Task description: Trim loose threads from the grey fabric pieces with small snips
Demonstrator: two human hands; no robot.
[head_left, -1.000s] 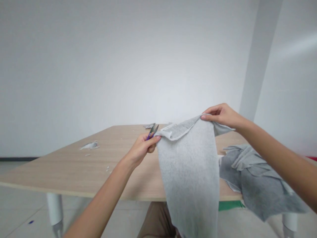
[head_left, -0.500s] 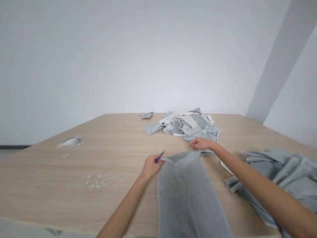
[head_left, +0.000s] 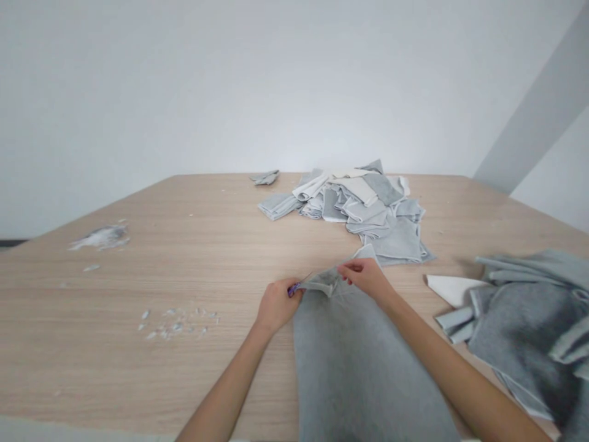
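Note:
A long grey cloth (head_left: pixel 363 362) lies in front of me, its far edge raised and folded open. My left hand (head_left: pixel 279 305) is closed on the left corner of that edge. The same hand also holds small purple-handled snips (head_left: pixel 293 288), mostly hidden by the fingers, with thin tips pointing away to the right. At the far edge, right of the fold, my right hand (head_left: pixel 363 277) pinches the cloth between thumb and fingers. Whether a loose thread is in that pinch is too small to tell.
A heap of folded grey and white cloths (head_left: pixel 359 202) lies at the back, with one small folded piece (head_left: pixel 265 178) to its left. More grey cloths (head_left: pixel 524 325) are piled at right. White lint (head_left: pixel 103 237) and scattered scraps (head_left: pixel 177 325) lie on the wooden table (head_left: pixel 221 245).
My right hand has moved left along the cloth's far edge and now pinches it near the fold. The snips are tucked deeper in my left hand. The view has tilted down.

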